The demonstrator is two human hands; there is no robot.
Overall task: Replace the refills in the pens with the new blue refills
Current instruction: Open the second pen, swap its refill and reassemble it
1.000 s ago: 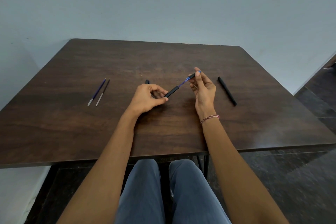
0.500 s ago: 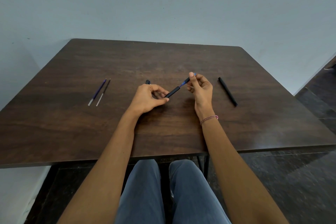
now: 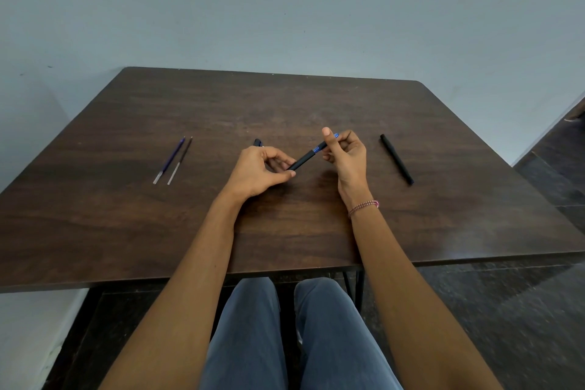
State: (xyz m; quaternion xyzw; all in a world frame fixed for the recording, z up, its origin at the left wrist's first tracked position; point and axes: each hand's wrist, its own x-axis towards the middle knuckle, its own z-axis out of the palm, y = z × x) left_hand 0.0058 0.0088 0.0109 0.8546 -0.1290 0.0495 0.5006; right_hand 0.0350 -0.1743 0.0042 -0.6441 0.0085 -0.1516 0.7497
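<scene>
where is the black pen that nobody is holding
In the head view, the spare black pen lies flat on the table, just right of the right hand, apart from it.

head camera looks forward and down; table (image 3: 126,215) close below

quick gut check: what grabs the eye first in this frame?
Over the middle of the table, the left hand grips a black pen barrel while the right hand pinches the blue refill sticking out of its far end. Two loose refills lie side by side at the left, and a second black pen lies at the right.
</scene>
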